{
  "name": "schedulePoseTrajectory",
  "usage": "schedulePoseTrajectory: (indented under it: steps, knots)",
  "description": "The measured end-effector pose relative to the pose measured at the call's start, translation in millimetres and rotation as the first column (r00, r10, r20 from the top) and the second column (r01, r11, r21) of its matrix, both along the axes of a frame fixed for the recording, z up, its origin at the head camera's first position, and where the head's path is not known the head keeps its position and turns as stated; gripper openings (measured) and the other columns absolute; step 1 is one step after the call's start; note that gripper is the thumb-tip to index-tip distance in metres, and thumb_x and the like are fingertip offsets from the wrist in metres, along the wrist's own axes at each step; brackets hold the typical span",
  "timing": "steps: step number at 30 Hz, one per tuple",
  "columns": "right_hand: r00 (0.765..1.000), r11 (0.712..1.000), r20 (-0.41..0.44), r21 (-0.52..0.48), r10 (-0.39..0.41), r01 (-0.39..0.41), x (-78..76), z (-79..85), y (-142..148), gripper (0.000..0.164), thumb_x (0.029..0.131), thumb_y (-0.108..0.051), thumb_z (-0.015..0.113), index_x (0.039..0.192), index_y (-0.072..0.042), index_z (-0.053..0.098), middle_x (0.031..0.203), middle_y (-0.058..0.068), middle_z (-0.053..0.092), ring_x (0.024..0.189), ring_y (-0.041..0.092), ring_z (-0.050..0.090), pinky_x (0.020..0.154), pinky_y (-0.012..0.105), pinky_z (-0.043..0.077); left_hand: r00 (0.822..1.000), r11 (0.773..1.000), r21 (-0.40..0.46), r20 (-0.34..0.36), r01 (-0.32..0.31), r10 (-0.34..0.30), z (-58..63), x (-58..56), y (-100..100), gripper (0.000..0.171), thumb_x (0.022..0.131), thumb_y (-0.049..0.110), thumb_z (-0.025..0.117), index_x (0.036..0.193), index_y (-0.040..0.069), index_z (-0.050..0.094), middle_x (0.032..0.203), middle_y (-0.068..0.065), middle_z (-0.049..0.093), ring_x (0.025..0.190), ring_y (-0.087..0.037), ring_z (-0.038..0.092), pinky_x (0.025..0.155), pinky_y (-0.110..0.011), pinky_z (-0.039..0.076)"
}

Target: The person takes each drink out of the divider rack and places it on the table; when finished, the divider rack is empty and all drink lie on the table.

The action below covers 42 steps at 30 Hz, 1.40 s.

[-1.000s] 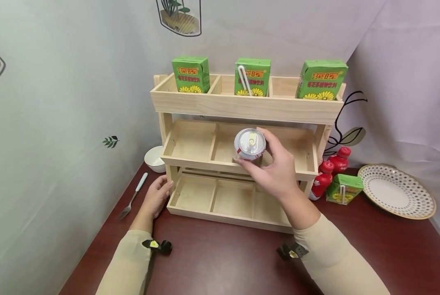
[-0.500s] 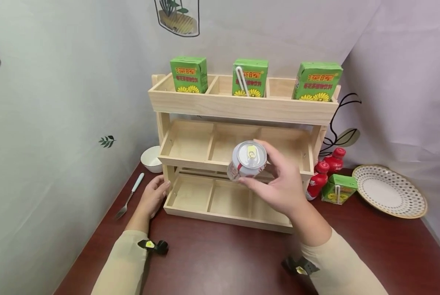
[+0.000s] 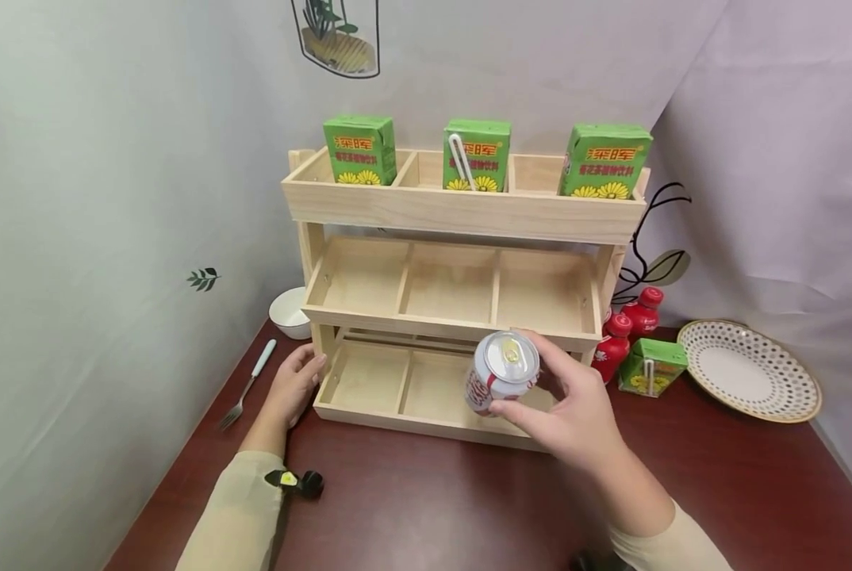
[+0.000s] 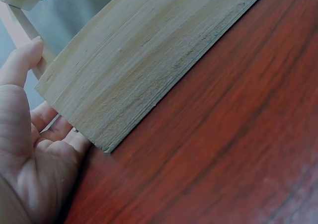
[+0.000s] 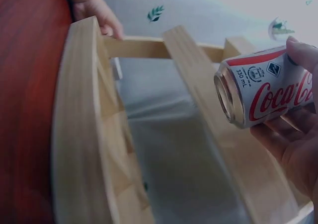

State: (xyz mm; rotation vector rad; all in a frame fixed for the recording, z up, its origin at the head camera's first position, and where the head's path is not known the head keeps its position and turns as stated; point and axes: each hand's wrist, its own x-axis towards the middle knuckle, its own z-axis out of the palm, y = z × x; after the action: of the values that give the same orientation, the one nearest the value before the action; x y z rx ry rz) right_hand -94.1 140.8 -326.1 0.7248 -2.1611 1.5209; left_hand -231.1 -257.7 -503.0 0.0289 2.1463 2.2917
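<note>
My right hand [image 3: 576, 404] holds a silver-white Coca-Cola can [image 3: 500, 373] between thumb and fingers. In the head view the can overlaps the right part of the bottom tier of a light wooden three-tier shelf [image 3: 462, 214]. The right wrist view shows the can [image 5: 268, 85] gripped around its side, its base end pointing toward the shelf's boards. My left hand [image 3: 296, 385] grips the shelf's lower left side. In the left wrist view, its thumb lies against the post and the fingers reach behind the bottom tray's end [image 4: 129, 60].
Green drink cartons [image 3: 477, 159] stand in the top tier's three compartments. Right of the shelf are red bottles [image 3: 615, 345], another green carton [image 3: 652, 369] and a dotted oval plate [image 3: 747, 369]. A white bowl [image 3: 292, 313] and a fork [image 3: 247, 385] lie to the left.
My right hand has carried the can down from in front of the middle tier to the bottom tier, slightly rightward. The left hand keeps its place on the shelf.
</note>
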Motion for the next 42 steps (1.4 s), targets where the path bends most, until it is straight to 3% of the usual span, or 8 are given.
schedulePoseTrajectory:
  steps: [4, 12, 19, 26, 35, 38, 42]
  knots:
    - [0.997, 1.0, 0.069, -0.025, 0.019, -0.017, 3.9, -16.6, 12, 0.076, 0.06, 0.009, 0.087, 0.129, 0.0, 0.056, 0.112, 0.008, 0.066, 0.098, 0.014, 0.063, 0.082, 0.027, 0.053, 1.0, 1.0, -0.009, 0.003, -0.006, 0.006, -2.3, 1.1, 1, 0.048, 0.098, 0.027, 0.059, 0.133, -0.001, 0.043, 0.132, -0.017, 0.042, 0.115, -0.021, 0.053, 0.089, -0.025, 0.049]
    - [0.991, 0.983, 0.001, -0.123, 0.135, -0.134, 13.9, -46.9, 35, 0.08, 0.056, 0.022, 0.082, 0.13, 0.01, 0.052, 0.114, 0.02, 0.063, 0.102, 0.017, 0.061, 0.086, 0.023, 0.051, 1.0, 0.997, -0.07, -0.016, -0.028, 0.027, -0.6, 0.9, 3, 0.047, 0.098, 0.028, 0.059, 0.131, -0.002, 0.045, 0.132, -0.019, 0.044, 0.112, -0.022, 0.053, 0.086, -0.024, 0.049]
    - [1.0, 0.999, -0.024, 0.039, -0.012, 0.013, 21.2, -68.0, 61, 0.085, 0.052, 0.014, 0.088, 0.129, 0.004, 0.055, 0.112, 0.011, 0.066, 0.1, 0.011, 0.063, 0.083, 0.017, 0.05, 1.0, 0.997, -0.077, 0.008, -0.014, 0.014, -0.4, 0.1, 3, 0.043, 0.1, 0.024, 0.054, 0.133, -0.002, 0.044, 0.136, -0.019, 0.042, 0.115, -0.02, 0.051, 0.089, -0.024, 0.048]
    - [0.999, 0.998, -0.015, 0.048, -0.043, 0.044, 28.7, -87.3, 84, 0.085, 0.052, 0.016, 0.086, 0.129, 0.007, 0.054, 0.116, 0.015, 0.065, 0.105, 0.011, 0.062, 0.087, 0.018, 0.048, 0.999, 0.994, -0.103, 0.015, -0.032, 0.033, 0.5, 1.2, 2, 0.044, 0.1, 0.026, 0.054, 0.134, -0.002, 0.044, 0.135, -0.02, 0.043, 0.114, -0.02, 0.052, 0.087, -0.024, 0.048]
    - [0.993, 0.994, 0.063, 0.051, -0.102, 0.099, 35.6, -107.5, 116, 0.082, 0.057, 0.019, 0.083, 0.131, 0.007, 0.052, 0.117, 0.015, 0.063, 0.101, 0.011, 0.063, 0.082, 0.017, 0.05, 0.999, 0.992, -0.116, -0.015, -0.04, 0.038, 1.0, 3.5, 4, 0.048, 0.099, 0.031, 0.057, 0.131, -0.002, 0.045, 0.132, -0.021, 0.046, 0.112, -0.022, 0.054, 0.087, -0.026, 0.049]
    - [0.986, 0.991, 0.094, 0.039, -0.134, 0.131, 33.4, -120.7, 131, 0.081, 0.058, 0.02, 0.082, 0.132, 0.007, 0.051, 0.118, 0.014, 0.063, 0.099, 0.011, 0.063, 0.079, 0.018, 0.051, 0.999, 0.993, -0.112, -0.012, -0.033, 0.032, 10.6, 7.9, 7, 0.045, 0.1, 0.026, 0.055, 0.131, -0.004, 0.044, 0.131, -0.022, 0.046, 0.109, -0.02, 0.054, 0.086, -0.025, 0.049]
    - [0.963, 0.982, 0.196, 0.006, -0.184, 0.187, 29.6, -130.3, 146, 0.079, 0.063, 0.018, 0.08, 0.135, 0.002, 0.051, 0.119, 0.007, 0.063, 0.096, 0.011, 0.063, 0.076, 0.023, 0.054, 1.0, 0.994, -0.109, -0.009, -0.019, 0.018, 24.4, 15.3, 12, 0.042, 0.101, 0.02, 0.052, 0.131, -0.007, 0.042, 0.129, -0.023, 0.045, 0.108, -0.02, 0.055, 0.086, -0.025, 0.05]
